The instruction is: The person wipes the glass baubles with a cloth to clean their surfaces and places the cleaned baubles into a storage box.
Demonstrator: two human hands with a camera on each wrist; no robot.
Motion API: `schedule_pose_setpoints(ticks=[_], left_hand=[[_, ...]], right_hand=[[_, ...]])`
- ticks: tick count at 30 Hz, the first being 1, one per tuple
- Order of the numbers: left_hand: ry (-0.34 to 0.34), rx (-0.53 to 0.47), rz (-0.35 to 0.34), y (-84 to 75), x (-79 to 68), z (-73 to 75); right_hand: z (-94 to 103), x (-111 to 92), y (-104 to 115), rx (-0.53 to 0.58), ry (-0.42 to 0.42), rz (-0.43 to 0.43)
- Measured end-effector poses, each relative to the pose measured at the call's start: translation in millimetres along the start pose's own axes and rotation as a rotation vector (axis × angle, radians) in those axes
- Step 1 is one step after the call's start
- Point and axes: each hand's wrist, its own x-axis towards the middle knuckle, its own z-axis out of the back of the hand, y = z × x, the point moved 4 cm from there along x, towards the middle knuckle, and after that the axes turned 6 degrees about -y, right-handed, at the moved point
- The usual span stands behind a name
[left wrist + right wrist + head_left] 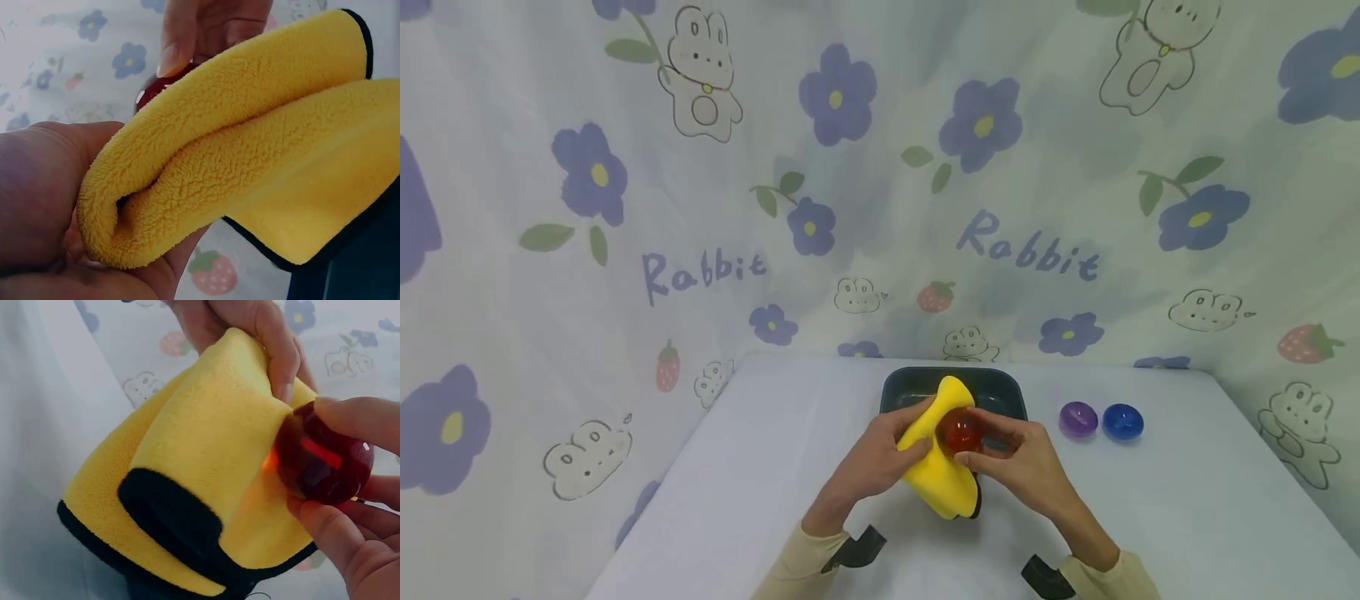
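The right hand (1028, 461) pinches the red ball (962, 433); just left of that pinch, against the ball, the left hand (877, 454) grips the yellow cloth (943, 487), its length slanting toward the person.

place: screened-off table nook, room type unclear | walls: curtain-like backdrop (887, 183) with rabbits (703, 108), flowers (838, 96), "Rabbit" lettering (1028, 247) | surface: plain white table (752, 467)

Left hand (878, 454) and right hand (1032, 467) close together, fingers (998, 424) bent in grips, sleeved forearms (799, 560) well apart.
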Motion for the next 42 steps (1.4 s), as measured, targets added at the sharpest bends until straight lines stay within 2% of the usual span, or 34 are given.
schedule_pose_setpoints(ticks=[10, 21, 33, 42], left_hand=[[0.051, -0.073, 0.043, 1.4, -5.1, -4.8], [0.051, -0.082, 0.061, -3.6, -6.5, -3.8], [-0.005, -0.035, 0.031, -8.8, -6.9, -1.1], [-0.071, -0.023, 0.003, -12.8, -7.5, 1.3]], right_hand=[[-3.3, -5, -1, 0.052, -0.070, 0.015], [-1.2, -1, -6, 0.060, -0.106, 0.042], [2.4, 1, -6, -0.014, -0.088, -0.010], [4.0, 1, -6, -0.052, -0.045, -0.011]])
